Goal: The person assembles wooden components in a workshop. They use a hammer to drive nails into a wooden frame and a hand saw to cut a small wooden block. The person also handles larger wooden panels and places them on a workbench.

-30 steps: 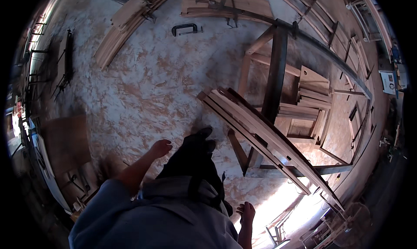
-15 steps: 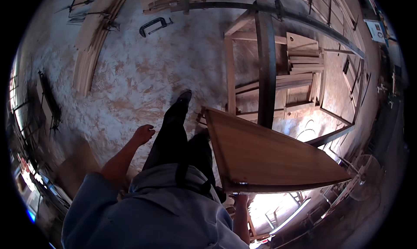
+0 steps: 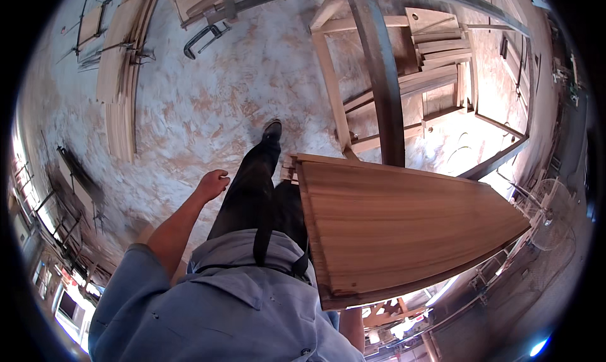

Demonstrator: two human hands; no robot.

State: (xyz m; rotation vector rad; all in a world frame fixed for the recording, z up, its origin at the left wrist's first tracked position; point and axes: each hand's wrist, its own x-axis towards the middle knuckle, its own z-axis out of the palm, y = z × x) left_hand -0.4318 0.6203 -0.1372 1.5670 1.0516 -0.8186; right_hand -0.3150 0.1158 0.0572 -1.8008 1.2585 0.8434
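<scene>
A wide brown wooden panel (image 3: 404,226), framed by darker edge strips, is held up at my right side, tapering toward the far right. My right forearm (image 3: 351,326) reaches up beneath its near edge. The panel covers my right hand, which bears it from below; its fingers are hidden. The ends of more wood pieces (image 3: 289,169) jut out at the panel's far left corner. In front of my left thigh hangs my left hand (image 3: 213,185), fingers loosely curled in, with nothing in it.
A metal frame (image 3: 380,78) stands ahead on the right, with stacked boards (image 3: 439,43) inside its span. Long planks (image 3: 120,97) with clamps lie at the far left. A C-clamp (image 3: 205,40) rests on the stained floor (image 3: 214,90) ahead. A fan (image 3: 550,213) stands at the right.
The floor things have shifted left in view as I turn and walk. The panel's near edge has come lower and now covers my right hand. My left hand stays by my thigh.
</scene>
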